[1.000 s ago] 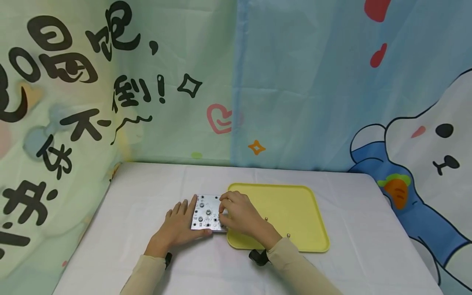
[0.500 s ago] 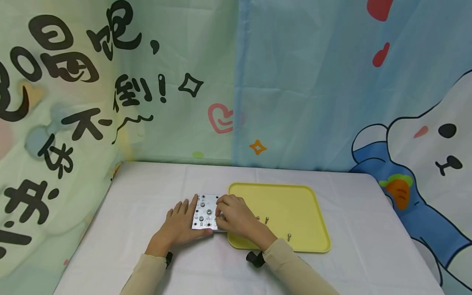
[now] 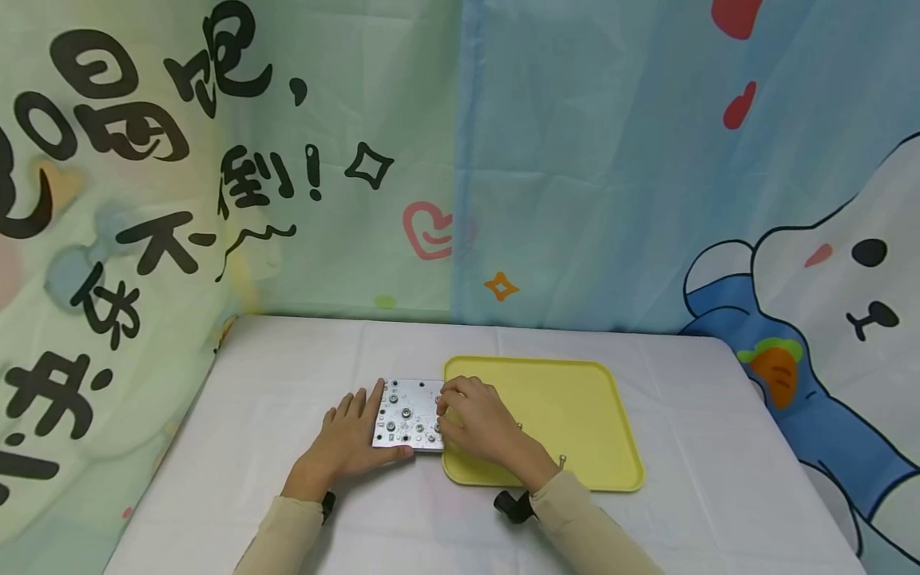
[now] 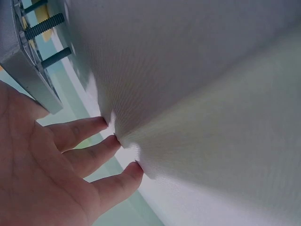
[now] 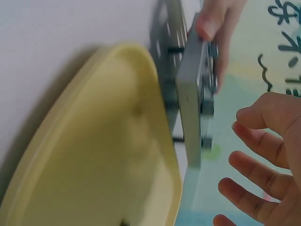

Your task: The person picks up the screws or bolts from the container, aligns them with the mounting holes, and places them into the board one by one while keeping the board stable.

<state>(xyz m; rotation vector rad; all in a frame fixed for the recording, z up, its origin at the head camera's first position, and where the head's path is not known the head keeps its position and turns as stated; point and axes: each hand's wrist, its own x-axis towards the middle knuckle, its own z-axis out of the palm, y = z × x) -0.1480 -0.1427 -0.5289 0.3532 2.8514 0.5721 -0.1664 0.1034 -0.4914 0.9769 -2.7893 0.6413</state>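
Observation:
A silvery metal plate (image 3: 413, 391) with rows of holes carries several bolts; their heads (image 5: 207, 107) stand on top and threaded shanks (image 4: 44, 27) stick out below. My left hand (image 3: 348, 439) lies along its left side with straight, spread fingers. The left thumb touches the near edge, and in the left wrist view three fingertips (image 4: 131, 172) press into the white cloth. At the plate's right edge is my right hand (image 3: 477, 419), fingers loosely bent. In the right wrist view its thumb (image 5: 263, 110) and forefinger come close together beside the bolt heads, with nothing visible between them.
A yellow tray (image 3: 553, 391) reaches under or right up to the plate's right side. On it stand small screws, one (image 3: 562, 461) by the right sleeve and another (image 3: 519, 426) partly behind the hand. Printed curtains (image 3: 575, 200) hang behind the white-covered table (image 3: 287, 359).
My right hand first shifted left over the plate, then back right to its edge, uncovering more bolt heads. My left hand and the plate have stayed in place.

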